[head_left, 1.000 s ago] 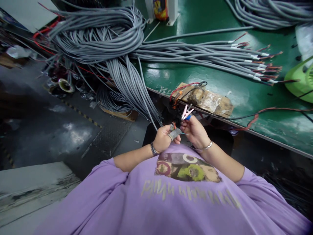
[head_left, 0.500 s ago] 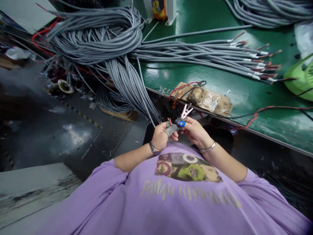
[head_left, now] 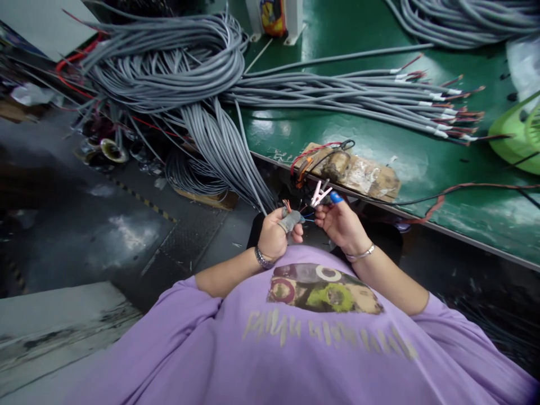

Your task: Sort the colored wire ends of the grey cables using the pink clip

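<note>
My left hand (head_left: 273, 235) is closed, a grey wrap around its thumb. It pinches the end of a cable whose thin stripped-out wires (head_left: 287, 206) fan out above the thumb, orange ones among them. A thin blue wire (head_left: 309, 220) runs from this grip toward the right fingers. My right hand (head_left: 342, 226) is beside it, its blue-wrapped thumb lifted away from the curled fingers; whether the blue wire touches those fingers is hard to see. A pale pink clip (head_left: 320, 194) stands just beyond the right fingertips, at the bench edge.
A taped wooden block (head_left: 367, 175) with red and black leads lies on the green bench (head_left: 476, 219). Grey cables (head_left: 337, 93) with stripped ends stretch across it from a large coil (head_left: 169, 73). A green plastic object (head_left: 517, 135) is at the right. More cables hang over the edge.
My right thumb has lifted off the fingers, and the right hand has drawn slightly away from the left. The left hand still grips the wires, shifted a little leftward.
</note>
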### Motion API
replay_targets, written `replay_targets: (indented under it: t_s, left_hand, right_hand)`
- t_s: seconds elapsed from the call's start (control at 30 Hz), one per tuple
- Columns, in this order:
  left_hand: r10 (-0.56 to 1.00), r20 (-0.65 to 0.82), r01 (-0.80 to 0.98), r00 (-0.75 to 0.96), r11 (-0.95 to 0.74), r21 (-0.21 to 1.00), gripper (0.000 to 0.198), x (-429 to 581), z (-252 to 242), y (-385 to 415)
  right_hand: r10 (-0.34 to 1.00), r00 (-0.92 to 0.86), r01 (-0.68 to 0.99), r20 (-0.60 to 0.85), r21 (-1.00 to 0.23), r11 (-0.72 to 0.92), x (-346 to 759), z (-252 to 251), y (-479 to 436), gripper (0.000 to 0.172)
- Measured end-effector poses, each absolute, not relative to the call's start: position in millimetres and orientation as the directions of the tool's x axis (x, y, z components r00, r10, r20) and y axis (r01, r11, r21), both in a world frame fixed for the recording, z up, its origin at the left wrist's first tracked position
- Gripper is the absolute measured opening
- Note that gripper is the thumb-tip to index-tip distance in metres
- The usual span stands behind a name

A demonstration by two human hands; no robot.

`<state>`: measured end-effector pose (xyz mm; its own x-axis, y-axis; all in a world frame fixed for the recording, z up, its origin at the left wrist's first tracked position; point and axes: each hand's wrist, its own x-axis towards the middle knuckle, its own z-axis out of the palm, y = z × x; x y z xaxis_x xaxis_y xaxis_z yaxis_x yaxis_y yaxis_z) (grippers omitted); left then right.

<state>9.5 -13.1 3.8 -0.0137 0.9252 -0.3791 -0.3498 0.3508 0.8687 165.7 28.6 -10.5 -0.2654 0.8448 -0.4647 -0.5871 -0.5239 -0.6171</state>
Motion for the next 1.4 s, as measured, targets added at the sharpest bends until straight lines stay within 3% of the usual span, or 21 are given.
replay_targets:
  t_s: [0.1, 0.27, 0.47, 0.73, 1.1, 1.4]
  left_hand:
    - [0.924, -0.380, -0.365, 0.048, 0.370, 0.854, 0.040, 11, 14, -15]
    - [0.914, -0.387, -0.384, 0.120, 0.402, 0.831, 0.039, 17, 27, -10]
    - [0.899, -0.416, -0.376, 0.137, 0.436, 0.818, 0.039, 19, 23, -6]
    - [0.885, -0.439, -0.342, 0.157, 0.465, 0.816, 0.039, 16, 10, -7]
    - [0.927, -0.364, -0.358, 0.087, 0.371, 0.857, 0.044, 15, 18, -18]
    - [0.952, -0.301, -0.339, -0.058, 0.265, 0.903, 0.042, 23, 20, -13]
  right_hand:
    - [0.861, -0.299, -0.564, -0.411, -0.652, -0.507, 168, -12, 37, 0.051]
    - [0.939, -0.250, -0.549, -0.236, -0.764, -0.338, 162, -11, 44, 0.053]
    - [0.913, -0.280, -0.581, -0.296, -0.705, -0.407, 153, -6, 43, 0.055]
    - [0.930, -0.153, -0.668, -0.335, -0.659, -0.347, 144, -4, 45, 0.049]
    - [0.877, -0.344, -0.609, -0.336, -0.631, -0.481, 157, -5, 37, 0.062]
    - [0.923, -0.254, -0.634, -0.289, -0.671, -0.385, 155, -3, 37, 0.046]
